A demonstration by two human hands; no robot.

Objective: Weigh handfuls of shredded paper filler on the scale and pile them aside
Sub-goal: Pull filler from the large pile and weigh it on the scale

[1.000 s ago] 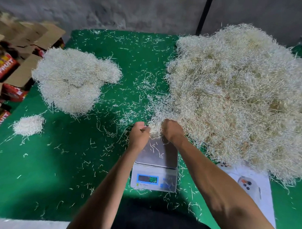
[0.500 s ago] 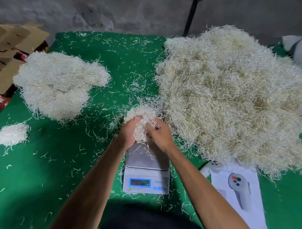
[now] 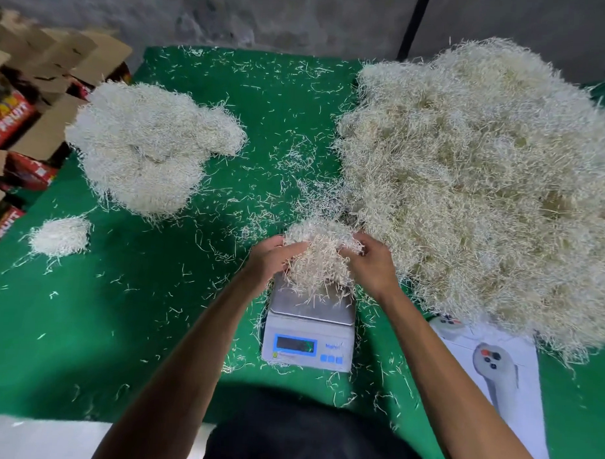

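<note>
A handful of shredded paper filler (image 3: 319, 260) hangs between my two hands just above the scale's steel pan. My left hand (image 3: 271, 259) grips its left side and my right hand (image 3: 372, 264) grips its right side. Loose strands trail down onto the pan. The white digital scale (image 3: 309, 332) sits on the green table cover, its blue display facing me. A very large heap of filler (image 3: 484, 174) fills the right half of the table. At the left lie a medium pile (image 3: 149, 145) and a small pile (image 3: 60, 236).
Scattered strands litter the green cover (image 3: 119, 326). Cardboard and red fruit boxes (image 3: 27, 116) stack off the left edge. A white sheet (image 3: 514, 401) with two handheld devices (image 3: 495, 370) lies to the right of the scale. A black pole (image 3: 413, 23) stands at the back.
My hands pulled a clump out of the big heap's edge, gathered it, and brought it back toward me over the scale pan. The view has shifted slightly.
</note>
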